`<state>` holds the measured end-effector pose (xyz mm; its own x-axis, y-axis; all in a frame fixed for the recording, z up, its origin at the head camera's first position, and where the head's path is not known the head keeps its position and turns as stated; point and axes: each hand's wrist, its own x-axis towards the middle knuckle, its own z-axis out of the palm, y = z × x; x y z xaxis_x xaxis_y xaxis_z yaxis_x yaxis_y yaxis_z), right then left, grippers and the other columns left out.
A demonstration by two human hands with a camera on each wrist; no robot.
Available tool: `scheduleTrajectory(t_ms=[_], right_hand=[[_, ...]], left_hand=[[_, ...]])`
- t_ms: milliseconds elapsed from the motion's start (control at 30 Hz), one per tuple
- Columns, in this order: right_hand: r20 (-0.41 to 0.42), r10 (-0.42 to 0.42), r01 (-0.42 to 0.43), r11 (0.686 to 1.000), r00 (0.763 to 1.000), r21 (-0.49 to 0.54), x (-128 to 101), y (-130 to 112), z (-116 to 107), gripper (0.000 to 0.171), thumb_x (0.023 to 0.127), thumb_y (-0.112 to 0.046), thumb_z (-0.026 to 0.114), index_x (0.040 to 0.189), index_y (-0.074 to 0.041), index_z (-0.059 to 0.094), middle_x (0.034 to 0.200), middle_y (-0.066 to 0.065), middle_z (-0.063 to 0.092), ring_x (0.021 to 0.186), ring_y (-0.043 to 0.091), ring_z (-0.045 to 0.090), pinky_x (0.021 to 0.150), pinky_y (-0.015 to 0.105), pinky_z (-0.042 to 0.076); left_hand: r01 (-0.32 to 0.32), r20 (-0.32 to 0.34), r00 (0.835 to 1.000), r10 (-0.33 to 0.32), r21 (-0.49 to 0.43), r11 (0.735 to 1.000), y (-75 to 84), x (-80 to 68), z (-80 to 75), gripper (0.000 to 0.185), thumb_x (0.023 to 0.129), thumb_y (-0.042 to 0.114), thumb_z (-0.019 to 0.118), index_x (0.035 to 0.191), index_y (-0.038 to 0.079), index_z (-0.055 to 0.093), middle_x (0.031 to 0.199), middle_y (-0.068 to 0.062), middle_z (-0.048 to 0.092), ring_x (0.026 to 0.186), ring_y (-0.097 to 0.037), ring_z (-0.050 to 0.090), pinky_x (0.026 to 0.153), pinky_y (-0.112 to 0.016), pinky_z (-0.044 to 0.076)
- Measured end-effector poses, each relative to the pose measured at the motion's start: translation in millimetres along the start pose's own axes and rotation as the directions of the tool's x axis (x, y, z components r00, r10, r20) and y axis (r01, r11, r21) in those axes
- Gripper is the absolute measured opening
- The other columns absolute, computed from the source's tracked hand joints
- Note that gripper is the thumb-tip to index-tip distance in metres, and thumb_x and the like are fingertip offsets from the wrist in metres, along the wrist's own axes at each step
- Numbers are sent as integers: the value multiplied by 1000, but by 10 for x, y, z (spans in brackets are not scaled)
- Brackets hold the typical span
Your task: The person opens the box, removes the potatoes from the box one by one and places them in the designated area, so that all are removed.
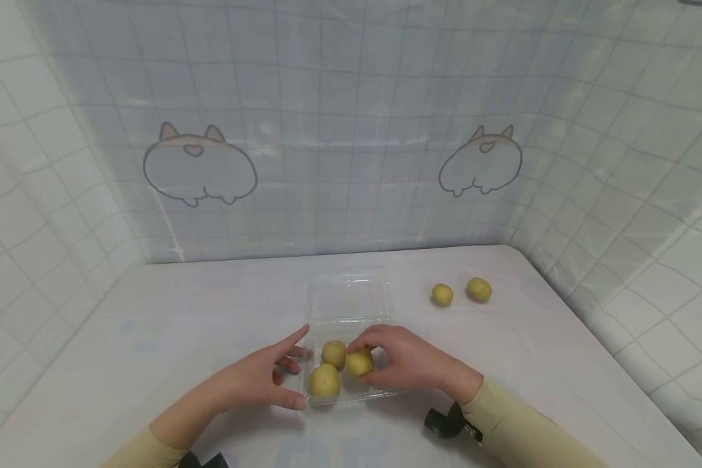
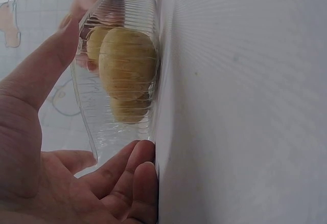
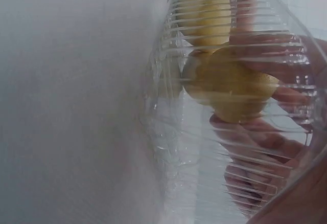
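Observation:
A clear plastic clamshell box (image 1: 380, 391) lies on the table with its lid (image 1: 348, 296) folded back away from me. Two yellow potatoes, one nearer (image 1: 324, 381) and one behind it (image 1: 334, 353), sit in its left half. My right hand (image 1: 406, 357) reaches over the box's right side and pinches a third potato (image 1: 360, 363) between thumb and fingers; the right wrist view shows that potato (image 3: 237, 88) through the ribbed wall. Beside the left wall, my left hand (image 1: 260, 377) has its thumb and fingers spread, fingertips right at the box.
Two more potatoes, a smaller one (image 1: 442, 294) and a longer one (image 1: 479, 289), lie on the white table (image 1: 210, 305) at the back right. Grid-patterned curtains (image 1: 339, 162) hang along the table's back and sides.

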<state>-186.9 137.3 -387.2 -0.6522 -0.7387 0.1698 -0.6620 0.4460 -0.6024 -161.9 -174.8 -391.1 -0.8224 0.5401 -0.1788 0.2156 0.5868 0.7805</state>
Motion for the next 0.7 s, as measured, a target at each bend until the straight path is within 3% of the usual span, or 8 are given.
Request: scheduleTrajectory(t_ms=[400, 567, 700], right_hand=[[-91, 19, -11, 996, 996, 91, -20, 36, -73, 44, 83, -17, 80, 125, -23, 68, 119, -15, 56, 105, 6, 56, 88, 39, 50], [-162, 48, -26, 991, 986, 134, -22, 127, -99, 44, 83, -11, 78, 122, -26, 66, 119, -15, 58, 102, 8, 58, 88, 36, 51], [-193, 61, -27, 985, 979, 171, -19, 179, -140, 47, 82, -5, 78, 124, -22, 65, 118, -14, 62, 102, 10, 59, 90, 34, 50]], left_hand=[[8, -1, 1000, -8, -10, 1000, -5, 12, 10, 111, 76, 40, 86, 160, 17, 17, 140, -2, 53, 113, -19, 55, 88, -39, 47], [13, -1, 1000, -13, -12, 1000, -15, 20, 12, 111, 75, 41, 86, 160, 18, 17, 140, -1, 53, 112, -19, 55, 87, -39, 47], [13, -2, 1000, -13, -8, 1000, -21, 24, 12, 111, 75, 41, 86, 160, 20, 17, 140, 1, 53, 112, -19, 54, 87, -39, 47]])
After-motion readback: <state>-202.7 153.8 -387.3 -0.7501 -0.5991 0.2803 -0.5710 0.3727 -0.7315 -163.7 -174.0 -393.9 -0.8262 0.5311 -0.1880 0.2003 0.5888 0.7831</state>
